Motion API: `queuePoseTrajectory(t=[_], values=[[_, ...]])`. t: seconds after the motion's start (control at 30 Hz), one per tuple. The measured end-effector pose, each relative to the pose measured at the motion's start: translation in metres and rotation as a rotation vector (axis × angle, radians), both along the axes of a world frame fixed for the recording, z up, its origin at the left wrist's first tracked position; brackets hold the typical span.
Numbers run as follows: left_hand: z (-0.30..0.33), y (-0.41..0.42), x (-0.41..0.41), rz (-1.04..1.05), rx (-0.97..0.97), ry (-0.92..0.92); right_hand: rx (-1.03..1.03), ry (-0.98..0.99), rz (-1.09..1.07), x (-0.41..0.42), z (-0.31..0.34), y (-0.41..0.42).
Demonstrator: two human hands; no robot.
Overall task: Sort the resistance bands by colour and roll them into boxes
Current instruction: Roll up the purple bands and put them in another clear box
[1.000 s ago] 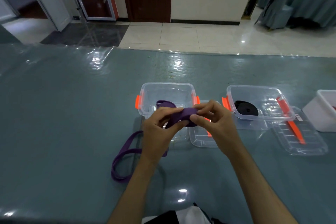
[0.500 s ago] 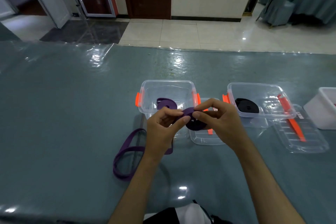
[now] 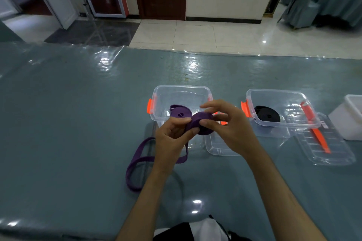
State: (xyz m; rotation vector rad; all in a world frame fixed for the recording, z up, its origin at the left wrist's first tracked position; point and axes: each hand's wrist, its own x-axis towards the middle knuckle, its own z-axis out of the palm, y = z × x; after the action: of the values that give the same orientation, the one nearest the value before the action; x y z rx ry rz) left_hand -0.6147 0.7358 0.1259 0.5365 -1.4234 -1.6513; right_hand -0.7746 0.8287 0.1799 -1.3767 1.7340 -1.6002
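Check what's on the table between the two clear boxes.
Head view: a clear lid lies flat between the purple-band box and black-band box, partly hidden by the right hand.

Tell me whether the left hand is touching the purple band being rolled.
Touching. The head view shows the left hand pinching the purple band beside the roll, thumb on the strap.

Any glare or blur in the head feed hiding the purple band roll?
Head view: bright glare patches on the glossy teal table cover, none on the purple rubber band roll; left hand and right hand sharp; wide-angle bending at edges.
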Motion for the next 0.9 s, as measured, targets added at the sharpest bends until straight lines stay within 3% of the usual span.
queuePoseTrajectory(t=[0.17, 0.4, 0.63, 0.77, 0.9], values=[[0.004, -0.009, 0.002, -0.036, -0.129, -0.043, -0.067, -0.264, -0.016, 0.009, -0.01, 0.003], [0.001, 0.004, -0.009, 0.039, -0.074, -0.043, 0.043, -0.151, -0.071, -0.006, -0.01, 0.013], [0.009, -0.002, -0.011, 0.048, -0.203, -0.027, -0.079, -0.357, -0.031, 0.004, -0.005, 0.014], [0.012, -0.005, -0.004, 0.092, -0.124, -0.036, -0.059, -0.328, -0.071, 0.001, -0.001, 0.014], [0.017, -0.01, -0.002, 0.03, -0.189, -0.094, -0.132, -0.366, -0.063, 0.005, 0.0, 0.015]])
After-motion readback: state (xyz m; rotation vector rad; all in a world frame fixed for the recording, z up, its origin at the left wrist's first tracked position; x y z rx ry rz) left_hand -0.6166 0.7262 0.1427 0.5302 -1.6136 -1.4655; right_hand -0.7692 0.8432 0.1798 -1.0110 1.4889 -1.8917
